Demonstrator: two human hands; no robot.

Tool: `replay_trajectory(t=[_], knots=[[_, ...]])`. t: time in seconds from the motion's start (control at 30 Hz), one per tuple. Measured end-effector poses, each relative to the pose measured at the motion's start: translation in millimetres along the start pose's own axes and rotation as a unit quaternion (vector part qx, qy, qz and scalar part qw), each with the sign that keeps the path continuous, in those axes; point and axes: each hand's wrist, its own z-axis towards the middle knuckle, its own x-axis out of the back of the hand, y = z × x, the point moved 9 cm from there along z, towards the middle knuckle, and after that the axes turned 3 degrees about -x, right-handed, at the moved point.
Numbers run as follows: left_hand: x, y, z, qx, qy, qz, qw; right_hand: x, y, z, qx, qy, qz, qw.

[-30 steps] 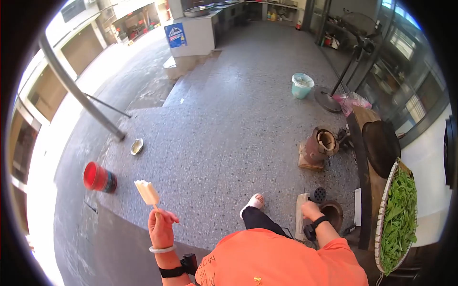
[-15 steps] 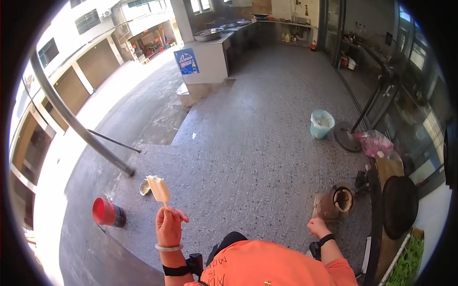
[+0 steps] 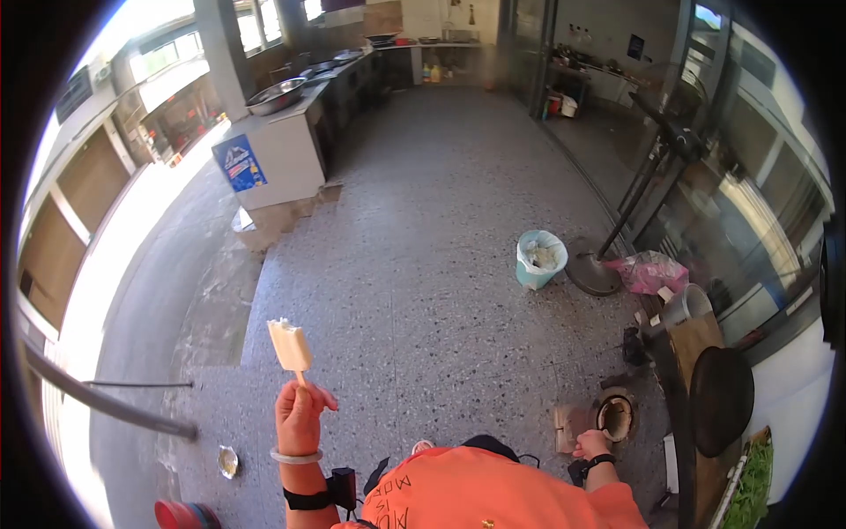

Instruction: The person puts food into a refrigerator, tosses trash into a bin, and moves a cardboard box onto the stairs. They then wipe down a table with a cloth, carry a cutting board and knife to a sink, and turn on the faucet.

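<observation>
My left hand is closed on the thin stick of a pale, cream-coloured popsicle, which points upward with its top edge bitten. A light bracelet and a black strap circle that wrist. On the right, my right hand has its fingers curled and overlaps the clay stove in view; whether it touches the stove or holds anything cannot be made out. A black band is on the right wrist.
A teal bin with a liner stands ahead on the speckled floor, beside a fan's round base and a pink bag. A red bucket and small dish lie lower left. A dark stool and greens are right.
The view has tilted up and turned right. My left hand still holds the popsicle upright. My right hand has stayed at the lower right, fingers curled, near the clay stove.
</observation>
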Motion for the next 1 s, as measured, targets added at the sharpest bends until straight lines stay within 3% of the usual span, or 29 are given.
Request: replay_trajectory(t=[0.17,0.23,0.3,0.37,0.43,0.47,0.53,0.57,0.63,0.67,0.83,0.9,0.93,0.97,1.0], knots=[[-86.1,-82.5,118.9,0.091,-0.150,-0.067,0.982,-9.3,17.7,14.2,-0.109,0.043,0.117,0.986],[-111.8,-109.1,158.5,0.108,-0.176,-0.085,0.975,-22.9,-4.2,34.9,-0.111,0.006,-0.125,0.986],[-118.9,-128.6,198.7,0.116,-0.176,-0.078,0.975,-28.2,-41.0,66.4,-0.090,0.006,-0.212,0.973],[-126.2,-138.3,249.3,0.116,-0.173,-0.086,0.974,-39.3,-64.3,145.9,-0.049,-0.030,-0.373,0.926],[-131.5,-129.7,297.6,0.090,-0.149,-0.069,0.982,-40.6,-163.9,178.0,-0.043,-0.093,-0.435,0.894],[-130.6,-126.6,322.8,0.064,-0.121,-0.064,0.989,-44.8,-180.5,236.1,-0.038,-0.098,-0.286,0.952],[-124.1,-128.0,364.3,0.029,-0.103,-0.063,0.992,-25.3,-332.3,250.6,0.072,0.027,-0.310,0.948],[-123.9,-130.8,381.0,0.024,-0.078,-0.070,0.994,-22.8,-394.9,259.9,0.140,0.058,-0.247,0.957],[-124.6,-141.1,414.2,0.021,-0.051,-0.080,0.995,-36.4,-518.5,262.6,0.304,0.097,-0.189,0.929],[-123.8,-147.3,432.5,0.010,-0.037,-0.073,0.997,-46.3,-571.4,259.9,0.333,0.068,-0.161,0.926],[-138.9,-196.7,559.2,-0.016,-0.047,-0.073,0.996,-100.7,-708.9,283.0,0.397,0.017,-0.143,0.906],[-153.9,-217.3,624.2,-0.017,-0.059,-0.077,0.995,-119.9,-702.3,346.4,0.376,0.002,-0.183,0.909],[-164.5,-226.5,656.3,-0.016,-0.062,-0.078,0.995,-113.8,-691.9,361.5,0.282,-0.053,-0.144,0.947],[-177.4,-234.8,688.2,-0.009,-0.067,-0.084,0.994,-106.2,-672.0,389.7,0.208,-0.052,-0.209,0.954],[-196.4,-242.3,722.0,-0.003,-0.093,-0.087,0.992,-89.8,-644.8,415.4,0.123,-0.018,-0.185,0.975]])
